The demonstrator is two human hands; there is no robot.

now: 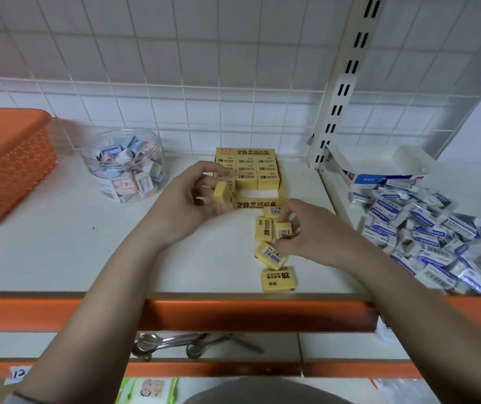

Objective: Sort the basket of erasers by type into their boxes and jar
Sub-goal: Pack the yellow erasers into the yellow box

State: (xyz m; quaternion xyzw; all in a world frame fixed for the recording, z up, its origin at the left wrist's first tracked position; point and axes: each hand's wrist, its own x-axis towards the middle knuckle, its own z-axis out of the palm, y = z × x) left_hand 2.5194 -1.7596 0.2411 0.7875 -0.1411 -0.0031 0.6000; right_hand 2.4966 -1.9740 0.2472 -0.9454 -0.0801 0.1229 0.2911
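Note:
A yellow 2B eraser box point(258, 203) stands at the middle back of the shelf, partly filled with rows of yellow erasers. My left hand point(188, 199) holds one yellow eraser point(223, 192) just left of the box's front corner. My right hand point(309, 231) pinches another yellow eraser point(283, 230) in front of the box. Three loose yellow erasers point(271, 256) lie on the shelf around and below it. A clear jar point(122, 164) of pastel pink and blue erasers stands to the left. The orange basket point(5, 164) sits at the far left.
A pile of blue-and-white wrapped erasers point(426, 228) spreads over the neighbouring shelf on the right, beside an open white and blue box point(379, 170). A slotted metal upright point(338, 91) divides the shelves. The orange shelf edge point(233, 313) runs below, with metal spoons point(175, 344) underneath.

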